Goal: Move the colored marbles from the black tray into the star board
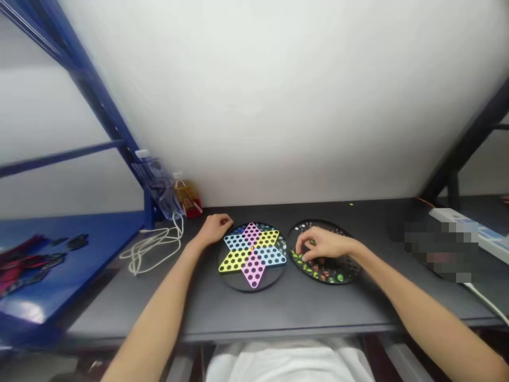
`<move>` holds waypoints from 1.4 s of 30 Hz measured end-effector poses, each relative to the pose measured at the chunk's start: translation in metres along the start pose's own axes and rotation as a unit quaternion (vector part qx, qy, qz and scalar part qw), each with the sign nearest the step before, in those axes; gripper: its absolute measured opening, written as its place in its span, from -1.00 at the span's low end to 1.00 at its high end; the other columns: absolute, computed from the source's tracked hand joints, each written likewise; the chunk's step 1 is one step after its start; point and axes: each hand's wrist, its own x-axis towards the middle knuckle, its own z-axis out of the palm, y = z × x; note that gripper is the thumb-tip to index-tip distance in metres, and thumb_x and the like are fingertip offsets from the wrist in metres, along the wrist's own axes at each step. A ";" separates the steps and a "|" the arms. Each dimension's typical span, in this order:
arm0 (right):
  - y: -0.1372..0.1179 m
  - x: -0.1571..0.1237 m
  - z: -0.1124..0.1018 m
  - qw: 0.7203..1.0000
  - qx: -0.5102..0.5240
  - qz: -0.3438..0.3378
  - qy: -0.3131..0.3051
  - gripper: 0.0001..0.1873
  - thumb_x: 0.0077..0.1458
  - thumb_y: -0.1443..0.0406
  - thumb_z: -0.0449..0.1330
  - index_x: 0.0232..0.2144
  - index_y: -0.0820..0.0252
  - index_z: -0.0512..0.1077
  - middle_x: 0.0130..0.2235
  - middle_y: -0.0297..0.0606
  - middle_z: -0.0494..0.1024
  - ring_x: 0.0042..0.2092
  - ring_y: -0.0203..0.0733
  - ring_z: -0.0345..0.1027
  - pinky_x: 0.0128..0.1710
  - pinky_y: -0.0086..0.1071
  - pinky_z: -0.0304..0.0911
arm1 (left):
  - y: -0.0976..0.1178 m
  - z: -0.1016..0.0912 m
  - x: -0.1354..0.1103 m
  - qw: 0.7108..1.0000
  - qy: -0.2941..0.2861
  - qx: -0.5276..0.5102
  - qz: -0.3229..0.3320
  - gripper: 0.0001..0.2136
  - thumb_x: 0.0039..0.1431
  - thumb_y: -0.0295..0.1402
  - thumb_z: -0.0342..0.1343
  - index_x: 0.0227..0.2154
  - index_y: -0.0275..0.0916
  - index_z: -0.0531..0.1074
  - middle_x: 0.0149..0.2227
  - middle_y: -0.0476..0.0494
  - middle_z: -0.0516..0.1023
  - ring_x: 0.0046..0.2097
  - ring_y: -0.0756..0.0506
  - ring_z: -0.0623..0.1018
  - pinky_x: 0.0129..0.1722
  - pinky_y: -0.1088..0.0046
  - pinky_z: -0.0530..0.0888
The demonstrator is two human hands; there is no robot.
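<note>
A round Chinese checkers board (252, 254) with a star of yellow, pink and blue points lies on the dark table. My left hand (214, 227) rests at its upper left rim, fingers curled against the edge. To the right sits a round black tray (350, 268) holding several coloured marbles. My right hand (320, 245) is over that tray, fingers bent down and pinched among the marbles; whether one is gripped is hidden.
A coiled white cable (153, 245) lies left of the board, with a clear bag (159, 183) and a red-yellow packet (188, 199) behind it. A blue shelf (59, 265) stands at the left. A white power strip (477, 233) runs along the right side.
</note>
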 end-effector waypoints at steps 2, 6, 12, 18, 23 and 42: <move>0.000 0.001 0.002 1.000 0.001 0.005 0.000 -0.70 -0.09 0.16 0.32 -0.31 0.25 0.56 -0.63 -0.50 0.20 -0.57 -0.40 0.07 -0.53 -0.47 -0.06 | 0.001 0.000 0.000 1.000 0.001 -0.012 0.003 -0.69 0.13 -0.14 0.03 -0.37 -0.24 0.56 -0.38 -0.10 0.62 -0.36 -0.08 0.54 -0.34 0.47 0.40; -0.003 -0.001 0.001 0.997 0.057 0.015 0.039 -0.73 -0.07 0.16 0.31 -0.37 0.26 0.52 -0.62 -0.48 0.22 -0.56 -0.40 0.03 -0.55 -0.47 -0.08 | 0.004 0.001 -0.001 0.999 0.004 -0.038 0.007 -0.66 0.12 -0.07 0.07 -0.37 -0.25 0.57 -0.41 -0.09 0.60 -0.38 -0.07 0.53 -0.36 0.47 0.40; 0.012 0.003 0.000 0.887 0.449 0.018 0.102 -0.77 0.10 0.14 0.17 -0.35 0.20 0.34 -0.66 -0.60 -0.08 -0.63 -0.45 -0.33 -0.67 -0.51 -0.34 | 0.010 0.001 -0.001 0.998 -0.002 -0.061 0.021 -0.66 0.08 -0.05 0.12 -0.38 -0.24 0.57 -0.43 -0.09 0.60 -0.38 -0.06 0.53 -0.36 0.47 0.41; 0.030 0.018 0.010 0.799 0.587 0.040 0.125 -0.65 0.16 0.07 0.08 -0.51 0.17 0.21 -0.67 -0.57 -0.05 -0.66 -0.46 -0.34 -0.72 -0.56 -0.37 | 0.013 0.000 -0.001 0.997 -0.006 -0.070 0.010 -0.62 0.08 0.00 0.11 -0.37 -0.25 0.57 -0.42 -0.11 0.61 -0.37 -0.08 0.54 -0.36 0.46 0.42; 0.021 0.018 0.012 0.837 0.524 0.040 0.151 -0.52 0.11 0.09 0.19 -0.66 0.19 0.09 -0.68 -0.52 0.04 -0.67 -0.50 -0.26 -0.72 -0.55 -0.36 | 0.015 0.000 -0.002 0.998 -0.012 -0.061 0.010 -0.61 0.07 0.02 0.11 -0.37 -0.24 0.57 -0.43 -0.10 0.61 -0.39 -0.08 0.54 -0.38 0.47 0.41; -0.022 -0.119 0.021 0.978 -0.139 0.146 0.057 -0.77 0.21 0.13 0.08 -0.14 0.03 0.40 -0.39 -0.27 0.50 -0.28 -0.08 0.37 -0.27 -0.32 0.15 | 0.014 0.002 0.000 0.999 -0.011 -0.046 0.005 -0.62 0.07 0.02 0.10 -0.38 -0.21 0.58 -0.43 -0.10 0.61 -0.38 -0.09 0.54 -0.39 0.47 0.40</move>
